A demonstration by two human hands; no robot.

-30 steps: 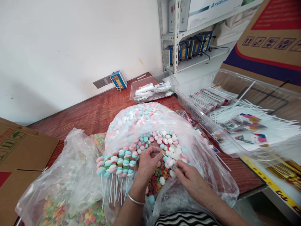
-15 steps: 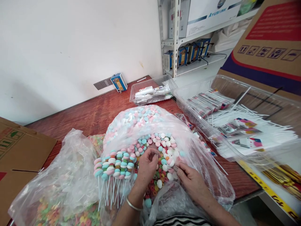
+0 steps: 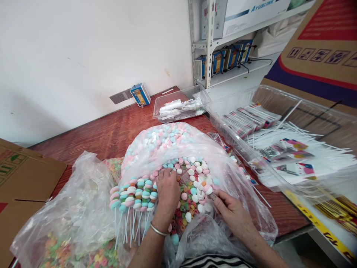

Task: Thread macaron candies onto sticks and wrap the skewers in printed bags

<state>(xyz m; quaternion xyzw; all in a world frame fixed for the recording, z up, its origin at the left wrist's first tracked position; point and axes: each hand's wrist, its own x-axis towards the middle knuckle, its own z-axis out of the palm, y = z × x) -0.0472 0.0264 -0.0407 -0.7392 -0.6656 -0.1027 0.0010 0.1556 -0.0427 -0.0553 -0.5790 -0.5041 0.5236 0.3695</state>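
Note:
My left hand (image 3: pixel 169 190) reaches down over the pink and blue candies at the left of the opened bag. Its fingers are bent, and the tips are hidden behind the hand. To the right, my right hand (image 3: pixel 230 210) is closed in a pinch at a cluster of white candy with an orange piece (image 3: pixel 203 183); no stick can be made out there. Under both hands lie loose round candies (image 3: pixel 193 191) and colourful gummy rings (image 3: pixel 184 217). Beside my left hand is a row of candy skewers (image 3: pixel 134 195) on white sticks, stacked in pink, blue, white and green.
A clear plastic bag (image 3: pixel 164 136) of pastel candies stands behind the hands. Another bag (image 3: pixel 89 201) with gummy rings lies left, near a cardboard box (image 3: pixel 25 175). At right, a clear tray (image 3: pixel 237 143) holds white sticks and packets; a smaller clear tray (image 3: pixel 157 111) stands behind.
My left hand has moved left and slightly up, from the middle of the candies to those beside the skewers. My right hand keeps its pinch, shifted slightly right.

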